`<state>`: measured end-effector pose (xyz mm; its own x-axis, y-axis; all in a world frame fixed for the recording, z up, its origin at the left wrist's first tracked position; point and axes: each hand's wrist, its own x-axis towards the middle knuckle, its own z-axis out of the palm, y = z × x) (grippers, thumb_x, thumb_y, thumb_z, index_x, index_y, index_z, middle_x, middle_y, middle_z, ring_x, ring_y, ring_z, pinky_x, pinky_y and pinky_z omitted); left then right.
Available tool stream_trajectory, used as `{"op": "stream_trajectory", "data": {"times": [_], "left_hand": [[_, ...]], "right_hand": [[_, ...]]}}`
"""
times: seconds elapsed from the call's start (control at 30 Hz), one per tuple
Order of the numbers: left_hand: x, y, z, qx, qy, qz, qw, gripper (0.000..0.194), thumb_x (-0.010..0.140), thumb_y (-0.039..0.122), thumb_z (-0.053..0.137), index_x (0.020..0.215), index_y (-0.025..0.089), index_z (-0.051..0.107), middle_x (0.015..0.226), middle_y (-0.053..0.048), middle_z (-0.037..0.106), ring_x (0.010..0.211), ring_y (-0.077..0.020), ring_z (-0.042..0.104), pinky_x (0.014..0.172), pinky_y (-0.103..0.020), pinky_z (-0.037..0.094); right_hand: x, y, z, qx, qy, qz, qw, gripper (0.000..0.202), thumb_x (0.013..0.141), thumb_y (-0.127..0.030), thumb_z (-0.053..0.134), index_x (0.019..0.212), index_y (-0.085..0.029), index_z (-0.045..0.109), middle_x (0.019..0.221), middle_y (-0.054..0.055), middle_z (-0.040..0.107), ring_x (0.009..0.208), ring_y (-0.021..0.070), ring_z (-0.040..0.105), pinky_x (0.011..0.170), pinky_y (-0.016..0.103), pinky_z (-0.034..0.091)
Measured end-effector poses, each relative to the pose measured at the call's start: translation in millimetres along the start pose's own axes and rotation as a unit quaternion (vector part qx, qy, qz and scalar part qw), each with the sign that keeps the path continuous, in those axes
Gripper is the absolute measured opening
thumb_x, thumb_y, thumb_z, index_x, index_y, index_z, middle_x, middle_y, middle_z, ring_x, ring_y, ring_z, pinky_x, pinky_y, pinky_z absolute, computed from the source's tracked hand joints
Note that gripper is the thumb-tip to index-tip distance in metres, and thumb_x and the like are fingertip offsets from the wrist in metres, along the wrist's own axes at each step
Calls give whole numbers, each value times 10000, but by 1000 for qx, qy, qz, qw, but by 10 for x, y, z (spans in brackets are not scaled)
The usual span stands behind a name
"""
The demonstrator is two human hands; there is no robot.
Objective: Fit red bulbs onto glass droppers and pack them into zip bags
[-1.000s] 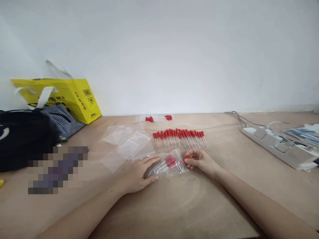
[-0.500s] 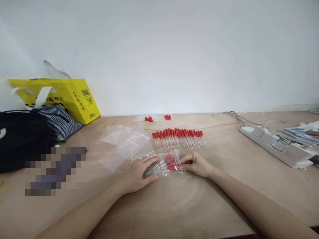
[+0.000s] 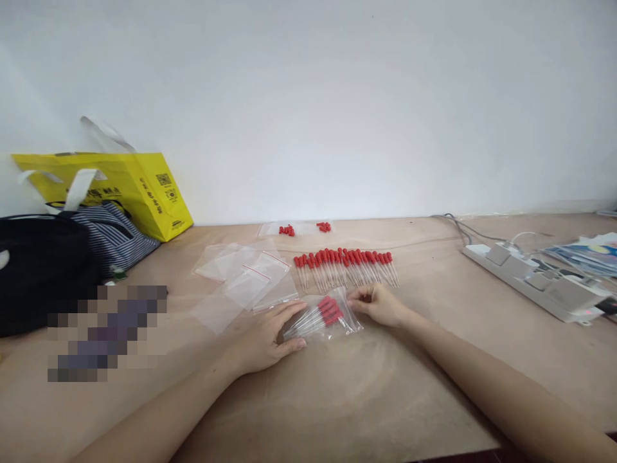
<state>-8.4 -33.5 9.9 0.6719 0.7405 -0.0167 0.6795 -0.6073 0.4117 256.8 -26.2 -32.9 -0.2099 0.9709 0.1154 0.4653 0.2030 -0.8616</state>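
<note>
A clear zip bag (image 3: 354,325) lies on the table with several droppers (image 3: 330,310) inside, their red bulbs toward the right and clear tubes toward the left. My left hand (image 3: 272,334) curves round the bag's left end, thumb below and fingers above, gripping it. At the bag's upper right corner, my right hand (image 3: 378,305) pinches the opening edge between thumb and forefinger. Just beyond the bag lies a row of red-bulbed droppers (image 3: 344,267). Flat empty zip bags (image 3: 250,276) overlap to the left of that row.
By the wall lies a clear bag (image 3: 303,229) with red bulbs. A yellow shopping bag (image 3: 176,199), a striped pouch (image 3: 116,235) and a black bag (image 3: 43,276) stand on the left. A power strip (image 3: 535,286) with cables and some papers (image 3: 588,254) lie on the right.
My right hand has moved slightly up along the bag's right edge. The bag's mouth is spread flatter and the droppers inside show more plainly. My left hand stays in place.
</note>
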Motion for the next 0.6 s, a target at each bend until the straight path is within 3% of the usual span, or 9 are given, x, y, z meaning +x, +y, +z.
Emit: {"op": "stream_trajectory", "data": {"times": [0.13, 0.23, 0.37, 0.47, 0.6], "left_hand": [[-4, 14, -11, 0, 8, 12, 1000, 537, 771, 446, 483, 1257, 257, 356, 1299, -38, 412, 1185, -233, 371, 977, -403, 312], [-11, 39, -31, 8, 3, 14, 1000, 525, 770, 441, 485, 1246, 250, 372, 1291, -45, 423, 1179, -236, 381, 970, -400, 323], [-15, 55, -40, 14, 2, 12, 1000, 518, 768, 437, 491, 1240, 255, 378, 1292, -42, 422, 1184, -237, 377, 975, -405, 318], [-18, 55, -41, 7, -3, 9, 1000, 525, 769, 426, 493, 1249, 252, 368, 1302, -39, 410, 1191, -235, 367, 982, -405, 310], [-21, 57, -43, 5, -14, 6, 1000, 528, 766, 414, 498, 1250, 246, 367, 1299, -42, 413, 1192, -236, 365, 982, -414, 306]], "right_hand": [[315, 47, -196, -125, 150, 49, 979, 206, 702, -342, 523, 692, -177, 646, 679, 36, 629, 631, 153, 549, 592, 261, 406], [595, 21, -285, -286, 243, 60, 925, 234, 747, -344, 475, 820, -215, 656, 860, 65, 617, 833, 200, 527, 716, 307, 383], [902, -2, -290, -397, 228, 63, 887, 279, 788, -343, 434, 965, -242, 624, 1109, 86, 520, 1037, 251, 403, 848, 402, 289], [1055, 35, -263, -383, 195, 101, 897, 269, 797, -329, 418, 945, -248, 628, 1159, 79, 483, 1079, 265, 358, 881, 467, 223], [1160, 84, -250, -338, 193, 122, 913, 234, 766, -340, 460, 852, -237, 652, 1096, 85, 513, 1069, 278, 368, 867, 492, 231]]}}
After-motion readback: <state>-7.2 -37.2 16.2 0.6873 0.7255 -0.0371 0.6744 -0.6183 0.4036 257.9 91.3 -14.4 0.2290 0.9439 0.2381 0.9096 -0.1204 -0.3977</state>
